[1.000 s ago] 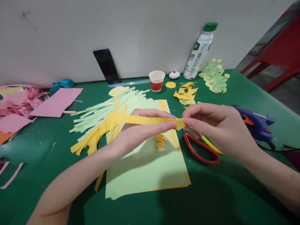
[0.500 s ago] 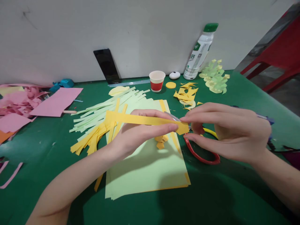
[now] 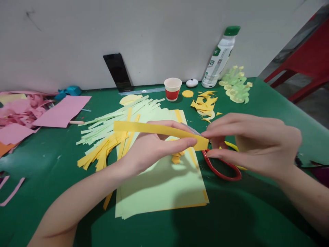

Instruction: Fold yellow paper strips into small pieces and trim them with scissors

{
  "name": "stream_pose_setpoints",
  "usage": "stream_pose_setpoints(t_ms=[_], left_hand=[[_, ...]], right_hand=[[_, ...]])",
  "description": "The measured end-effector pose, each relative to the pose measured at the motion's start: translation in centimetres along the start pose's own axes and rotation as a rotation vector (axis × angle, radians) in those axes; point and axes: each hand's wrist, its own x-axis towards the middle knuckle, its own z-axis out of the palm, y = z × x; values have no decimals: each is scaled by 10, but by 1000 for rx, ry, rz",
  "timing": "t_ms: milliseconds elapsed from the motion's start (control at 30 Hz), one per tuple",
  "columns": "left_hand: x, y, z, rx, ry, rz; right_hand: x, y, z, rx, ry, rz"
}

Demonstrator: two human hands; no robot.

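Observation:
A long yellow paper strip is pinched between the thumb and fingers of my left hand, its far end sticking out leftward past the wrist. At the strip's right end, my right hand has thumb and index finger apart, with a gap between them. Whether the index fingertip touches the strip's edge I cannot tell. Below lie scissors with red and yellow handles, partly hidden by my right hand. Small folded yellow paper pieces rest on a stack of pale green paper under my left hand.
Loose yellow strips and pale green strips lie left of the stack. A paper cup, yellow scraps, a bottle, paper flowers and a leaning phone stand at the back. Pink paper is left.
My right fingers have shifted slightly right and separated from the strip's end. That end now looks flatter and squarer. My left hand keeps its pinch.

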Motion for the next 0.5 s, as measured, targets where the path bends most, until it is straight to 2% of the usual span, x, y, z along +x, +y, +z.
stream_pose_setpoints(t_ms=[100,233,333,500], left_hand=[[-1,4,1,104,8,34],[-2,2,3,270,50,86],[0,-5,3,314,45,218],[4,-15,1,326,70,413]], right_hand=[[1,0,1,82,-72,172],[2,-2,5,49,-169,276],[2,-4,8,43,-222,341],[4,-9,10,130,-138,476]])
